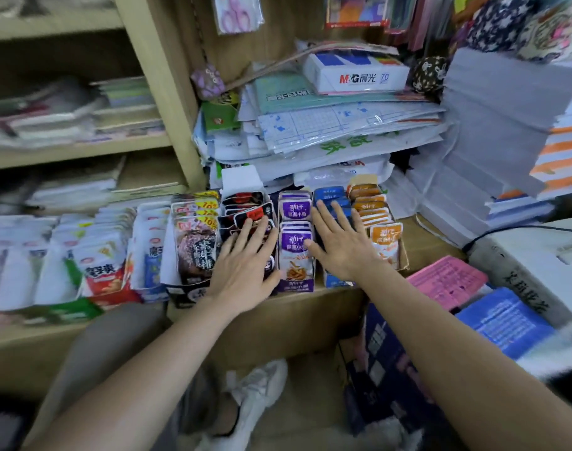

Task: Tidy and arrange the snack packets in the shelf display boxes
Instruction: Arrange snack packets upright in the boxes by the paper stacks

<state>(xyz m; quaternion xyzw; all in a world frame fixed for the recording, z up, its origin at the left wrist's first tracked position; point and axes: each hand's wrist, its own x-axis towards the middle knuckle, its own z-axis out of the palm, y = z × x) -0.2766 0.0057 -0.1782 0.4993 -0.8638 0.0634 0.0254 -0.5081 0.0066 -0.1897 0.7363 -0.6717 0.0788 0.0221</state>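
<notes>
1. Far left, we get white packets [27, 255] standing in rows on the wooden shelf [310, 310]; blur eats the print, so we cannot read it.
2. Next come red-and-white packets [102, 268] with big smeared Chinese characters; beside them are brown packets [195, 242], with "10%" on yellow corner tabs repeating down the row.
3. Now the left hand [242, 255]; it lies flat on the black-and-red packets [245, 206], fingers straight and slightly spread, gripping nothing; the packets under the palm are hidden; the rest sit askew in a box whose white flap [240, 179] stands up at the back.
4. Between the two hands are the purple packets [295, 236], upright in their own box in two batches; white Chinese lettering faces us, and the front one pictures fried strips.
5. Here is the right hand [340, 242], laid over the blue packets [330, 193]; the fingers are straight and splayed, holding nothing; the thumb reaches the front purple packet; most of the blue row is covered, and we see only the tops at the back.
6. Just right of the little finger are orange packets [372, 206] in a cardboard box [403, 252]; the front one tilts.
7. Above, a white carton [356, 74] reads "M&G" and "70" and sits on wrapped paper stacks; lower right are pink sheets [447, 278] and a blue pack [505, 320], their print too small to read.
</notes>
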